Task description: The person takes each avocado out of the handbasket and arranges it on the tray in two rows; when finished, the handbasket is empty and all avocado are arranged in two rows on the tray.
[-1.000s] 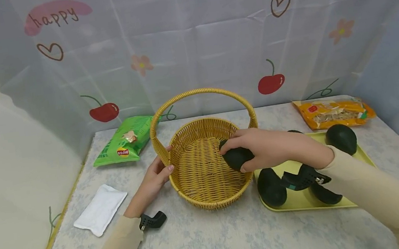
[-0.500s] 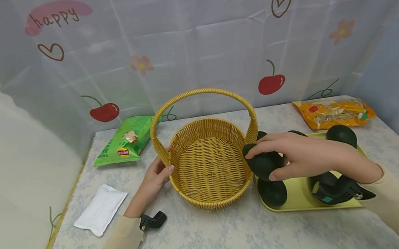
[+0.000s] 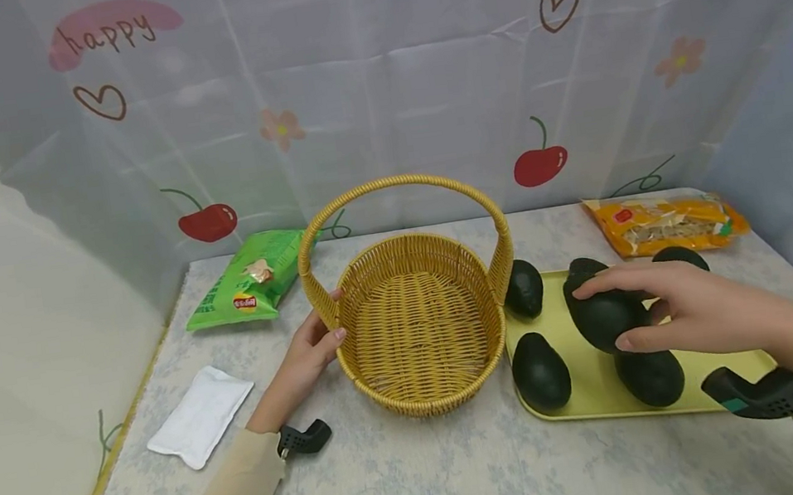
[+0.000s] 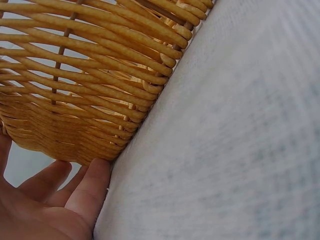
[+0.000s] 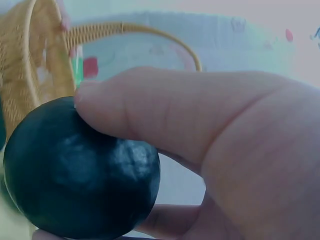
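My left hand (image 3: 306, 358) holds the left side of a yellow wicker basket (image 3: 427, 398), thumb at the rim by the handle's foot. In the left wrist view its fingertips (image 4: 95, 172) press low on the woven outer wall (image 4: 75, 115). My right hand (image 3: 682, 302) grips a dark green avocado (image 3: 601, 317) over a yellow tray (image 3: 575, 404), thumb on its near side. In the right wrist view the thumb lies across the rounded avocado (image 5: 80, 175). Other avocados on the tray include one at the front left (image 3: 541, 372) and one partly under the held avocado (image 3: 653, 379).
A green chip bag (image 3: 250, 279) lies behind the basket to the left, and a white packet (image 3: 201, 417) in front of that bag. An orange food bag (image 3: 668, 224) is behind the tray. A printed curtain (image 3: 387, 115) closes off the back.
My right hand has carried the avocado from over the basket's right side rightward to above the tray. My left hand and the basket have stayed in place.
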`<state>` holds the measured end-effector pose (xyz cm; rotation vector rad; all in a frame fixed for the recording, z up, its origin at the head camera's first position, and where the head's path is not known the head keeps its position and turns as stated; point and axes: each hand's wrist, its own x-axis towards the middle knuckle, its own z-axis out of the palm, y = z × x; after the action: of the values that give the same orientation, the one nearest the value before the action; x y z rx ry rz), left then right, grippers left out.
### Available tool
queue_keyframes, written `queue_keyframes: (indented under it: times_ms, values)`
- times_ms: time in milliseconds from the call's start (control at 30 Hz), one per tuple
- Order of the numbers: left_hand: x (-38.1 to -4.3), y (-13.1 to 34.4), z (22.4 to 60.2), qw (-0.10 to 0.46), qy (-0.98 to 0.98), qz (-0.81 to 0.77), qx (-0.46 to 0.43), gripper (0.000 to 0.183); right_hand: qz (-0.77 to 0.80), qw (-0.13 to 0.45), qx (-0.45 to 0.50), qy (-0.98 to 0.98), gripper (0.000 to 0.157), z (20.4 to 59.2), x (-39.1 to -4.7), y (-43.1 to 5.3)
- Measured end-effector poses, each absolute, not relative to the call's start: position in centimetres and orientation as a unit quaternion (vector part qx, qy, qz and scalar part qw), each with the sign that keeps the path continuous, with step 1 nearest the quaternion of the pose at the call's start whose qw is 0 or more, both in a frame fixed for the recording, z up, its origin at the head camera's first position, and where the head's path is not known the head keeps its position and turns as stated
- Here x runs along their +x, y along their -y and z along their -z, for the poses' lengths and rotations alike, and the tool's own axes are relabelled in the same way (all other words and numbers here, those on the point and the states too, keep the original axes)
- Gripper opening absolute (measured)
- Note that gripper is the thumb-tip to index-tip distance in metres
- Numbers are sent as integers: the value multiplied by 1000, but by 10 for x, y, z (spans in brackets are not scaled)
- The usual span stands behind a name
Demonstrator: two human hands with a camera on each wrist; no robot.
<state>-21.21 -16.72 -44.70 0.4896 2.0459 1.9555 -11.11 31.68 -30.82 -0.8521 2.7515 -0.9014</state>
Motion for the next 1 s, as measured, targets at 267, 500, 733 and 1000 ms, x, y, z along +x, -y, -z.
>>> queue_keyframes:
  times_ms: [267, 500, 733, 1000]
  values:
    - [-212, 167, 448, 141, -700, -680, 167, 64, 305, 61, -207, -927, 58, 329, -101, -364]
    - [-212, 168, 446, 143, -701, -679, 164, 64, 302, 82, -143, -939, 58, 351, -92, -399]
    - [-213, 168, 447, 141, -698, -681, 169, 64, 264, 88, -93, -956, 60, 367, -86, -423]
    - [-213, 168, 448, 133, -703, -678, 172, 64, 248, 94, -82, -961, 58, 381, -90, -447]
